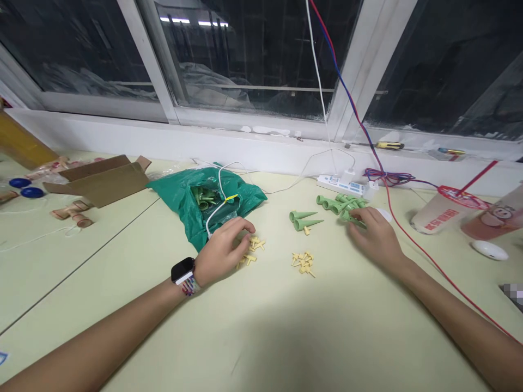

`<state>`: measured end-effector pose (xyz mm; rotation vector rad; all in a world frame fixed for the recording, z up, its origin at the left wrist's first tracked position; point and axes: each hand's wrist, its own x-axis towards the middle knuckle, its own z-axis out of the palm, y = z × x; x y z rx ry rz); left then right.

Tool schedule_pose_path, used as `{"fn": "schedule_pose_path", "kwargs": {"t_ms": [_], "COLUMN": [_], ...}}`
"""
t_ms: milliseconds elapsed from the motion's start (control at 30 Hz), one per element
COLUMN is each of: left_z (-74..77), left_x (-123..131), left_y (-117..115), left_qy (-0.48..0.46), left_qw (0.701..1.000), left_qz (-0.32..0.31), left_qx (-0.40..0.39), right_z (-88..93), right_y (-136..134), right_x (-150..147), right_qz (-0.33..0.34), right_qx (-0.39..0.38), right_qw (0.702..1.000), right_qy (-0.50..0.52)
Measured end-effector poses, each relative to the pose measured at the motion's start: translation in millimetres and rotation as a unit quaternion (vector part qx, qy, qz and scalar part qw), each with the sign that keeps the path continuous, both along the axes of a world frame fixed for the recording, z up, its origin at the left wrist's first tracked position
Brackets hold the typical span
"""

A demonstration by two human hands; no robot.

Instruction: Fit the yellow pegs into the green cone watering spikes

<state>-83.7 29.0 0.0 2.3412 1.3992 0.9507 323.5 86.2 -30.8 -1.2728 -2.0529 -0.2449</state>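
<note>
Pegs of yellow plastic [250,249] lie in a loose heap on the tabletop [122,288], right under the left hand [220,251], whose fingers [241,230] curl down close together at the heap's edge (touching it or gripping a piece, the view does not show). A second heap of yellow pegs [303,263] sits further right, well apart from the first. The right hand [378,239] rests on a cluster of green plastic cone spikes [341,204], its fingers [359,215] bunched over the nearest ones — clamped on one or not, that cannot be told. Two more spikes [304,219] lie between the hands, just above the second heap. Behind the left hand slumps a green plastic bag [175,193] holding more green pieces [203,197], a white cable [214,209] across its mouth — and a power strip [339,185] lies near the windowsill [163,133].
</note>
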Motion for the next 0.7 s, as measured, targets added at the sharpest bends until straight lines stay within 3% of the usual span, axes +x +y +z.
{"fn": "schedule_pose_path", "kwargs": {"t_ms": [133,267,367,533,700], "left_z": [-0.2,2.4,5.5,6.8,8.3], "left_x": [2,4,4,4,4], "left_y": [-3,-6,-7,-5,2], "left_qy": [-0.038,-0.114,-0.196,-0.268,-0.325], "left_qw": [0.999,0.992,0.976,0.952,0.925], "left_qz": [-0.007,-0.031,-0.038,-0.058,-0.031], "left_qx": [0.001,-0.036,-0.088,-0.138,-0.193], "right_z": [28.0,43.0,43.6,39.6,36.8], "right_y": [-21,-41,-47,-45,-42], "right_x": [-58,-136,-179,-200,-191], "right_qz": [0.120,0.250,0.292,0.299,0.283], "right_qx": [-0.082,-0.243,-0.329,-0.361,-0.365], "right_qw": [0.980,0.901,0.846,0.821,0.829], "right_qy": [0.135,0.259,0.302,0.327,0.316]}}
